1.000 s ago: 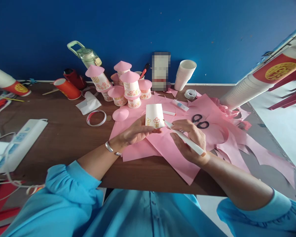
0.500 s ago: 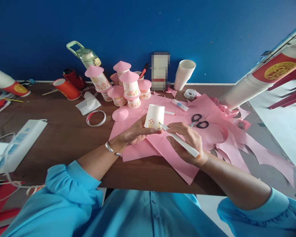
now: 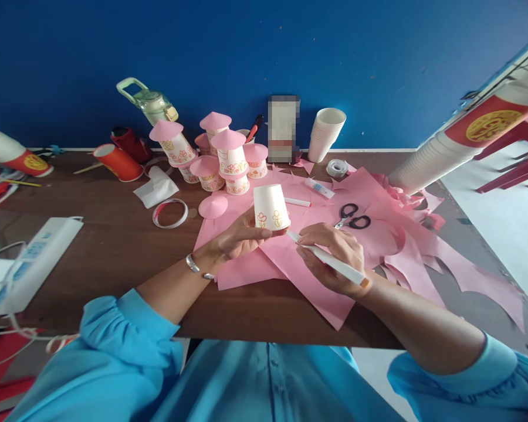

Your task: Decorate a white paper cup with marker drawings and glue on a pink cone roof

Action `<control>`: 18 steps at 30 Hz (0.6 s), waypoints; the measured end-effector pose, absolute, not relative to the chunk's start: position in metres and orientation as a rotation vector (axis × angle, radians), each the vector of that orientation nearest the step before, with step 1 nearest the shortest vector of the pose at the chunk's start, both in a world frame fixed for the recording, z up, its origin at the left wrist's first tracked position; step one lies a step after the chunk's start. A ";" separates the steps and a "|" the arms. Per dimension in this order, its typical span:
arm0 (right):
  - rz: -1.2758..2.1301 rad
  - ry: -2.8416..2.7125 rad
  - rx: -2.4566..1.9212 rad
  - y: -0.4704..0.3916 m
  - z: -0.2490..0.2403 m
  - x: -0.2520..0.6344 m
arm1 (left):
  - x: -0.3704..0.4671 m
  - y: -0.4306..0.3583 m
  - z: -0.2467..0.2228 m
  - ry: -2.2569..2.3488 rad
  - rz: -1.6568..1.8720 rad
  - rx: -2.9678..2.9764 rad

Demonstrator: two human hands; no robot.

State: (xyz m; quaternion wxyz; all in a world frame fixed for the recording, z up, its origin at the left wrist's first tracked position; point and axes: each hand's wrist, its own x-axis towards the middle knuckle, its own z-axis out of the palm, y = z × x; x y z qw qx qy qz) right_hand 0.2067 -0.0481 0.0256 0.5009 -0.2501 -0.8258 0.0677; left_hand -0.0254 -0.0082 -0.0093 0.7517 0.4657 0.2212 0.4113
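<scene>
A white paper cup (image 3: 270, 204), upside down, sits in my left hand (image 3: 245, 233), whose fingers are closed around its lower rim. Red and yellow flowers are drawn along the cup's lower part. Between the fingers of my right hand (image 3: 332, 258) is a white marker pen (image 3: 341, 267), its tip close to the cup's lower right edge; whether it touches I cannot tell. Beneath both hands lie sheets of pink paper (image 3: 242, 266). Just behind the cup is another white marker (image 3: 297, 202) with a red end.
Decorated cup towers with pink cone roofs (image 3: 229, 140) stand behind my left hand. Black-handled scissors (image 3: 354, 217), a glue tube (image 3: 320, 188) and a tape roll (image 3: 336, 168) lie to the right. Stacked cups (image 3: 327, 135) stand near the wall; a power strip (image 3: 39, 258) is at left.
The cup has turned in my left hand, so a yellow flower now faces me beside the red one. The pen tip has drawn slightly down and away from the cup's side.
</scene>
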 end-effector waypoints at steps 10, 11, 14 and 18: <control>0.068 -2.002 -0.551 -0.044 0.026 0.208 | -0.028 -0.009 -0.013 0.487 0.930 1.025; 0.051 -2.006 -0.557 -0.044 0.025 0.208 | -0.029 -0.009 -0.013 0.489 0.942 1.022; 0.007 -2.011 -0.607 -0.043 0.023 0.209 | -0.029 -0.009 -0.013 0.470 0.948 0.998; 0.042 -1.958 -0.647 -0.042 0.020 0.208 | -0.028 -0.008 -0.011 0.442 0.891 0.960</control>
